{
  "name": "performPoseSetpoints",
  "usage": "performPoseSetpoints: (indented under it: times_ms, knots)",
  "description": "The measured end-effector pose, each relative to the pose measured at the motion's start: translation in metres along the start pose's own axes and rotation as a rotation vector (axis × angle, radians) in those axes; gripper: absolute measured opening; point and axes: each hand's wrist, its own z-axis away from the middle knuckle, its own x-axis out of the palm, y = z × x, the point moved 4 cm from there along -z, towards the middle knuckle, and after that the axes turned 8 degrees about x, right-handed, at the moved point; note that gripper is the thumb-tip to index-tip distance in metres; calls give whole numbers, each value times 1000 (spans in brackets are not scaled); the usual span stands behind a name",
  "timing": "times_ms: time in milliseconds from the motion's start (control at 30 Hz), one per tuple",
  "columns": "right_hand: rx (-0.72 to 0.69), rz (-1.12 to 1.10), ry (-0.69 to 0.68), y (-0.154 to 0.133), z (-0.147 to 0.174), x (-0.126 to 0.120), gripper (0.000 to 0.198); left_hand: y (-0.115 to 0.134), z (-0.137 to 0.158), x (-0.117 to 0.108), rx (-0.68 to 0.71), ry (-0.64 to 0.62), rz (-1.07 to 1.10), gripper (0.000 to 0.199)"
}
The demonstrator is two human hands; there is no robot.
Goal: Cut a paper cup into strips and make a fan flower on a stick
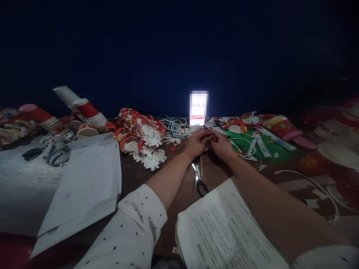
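My left hand [196, 143] and my right hand [221, 144] meet over the middle of the table, fingers curled in and touching. A small dark red bit shows between the fingertips, but its kind is too dim to tell. Just beyond the hands a brightly lit phone [198, 106] stands upright. Below the left hand lies a pair of scissors [198, 177] with dark handles, blades apart. A thin stick [201, 166] rests beside the scissors. Nearer to me, between my forearms, is a printed booklet [221, 228].
Red paper crafts with white cut-paper pieces [151, 158] lie left of centre. White sheets [86, 175] and stacked paper cups [88, 112] are further left. On the right are a green mat [276, 152], glue tubes [263, 146], a white cable [311, 177] and more cups.
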Motion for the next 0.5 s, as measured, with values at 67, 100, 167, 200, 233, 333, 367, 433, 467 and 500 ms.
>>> performPoseSetpoints:
  times_ms: [67, 100, 167, 200, 233, 333, 367, 433, 467, 500]
  knots:
    - [5, -2, -1, 1, 0, 1, 49, 1, 0, 0, 6, 2, 3, 20]
    - [11, -6, 0, 2, -1, 1, 50, 1, 0, 0, 8, 0, 3, 20]
    - [26, -20, -7, 4, -1, 2, 51, 0, 0, 0, -5, 3, -5, 20]
    - [36, -35, -12, 6, -1, 2, 51, -1, 0, -1, -22, 15, -13, 20]
    - [48, -53, -21, 7, -1, 3, 52, -3, 0, -2, -44, 35, -24, 20]
    - [107, -121, -48, 11, -3, 5, 57, -7, 1, -7, -110, 109, -52, 19]
    - [123, -145, -52, 13, -3, 6, 59, -8, 1, -8, -125, 128, -54, 19]
    - [125, -190, -55, 14, -4, 7, 59, -10, 0, -9, -149, 137, -39, 19]
    - [117, -212, -57, 15, -4, 7, 58, -10, -1, -9, -165, 138, -18, 20]
    - [112, -233, -57, 15, -4, 7, 56, -11, -2, -9, -189, 146, 11, 21]
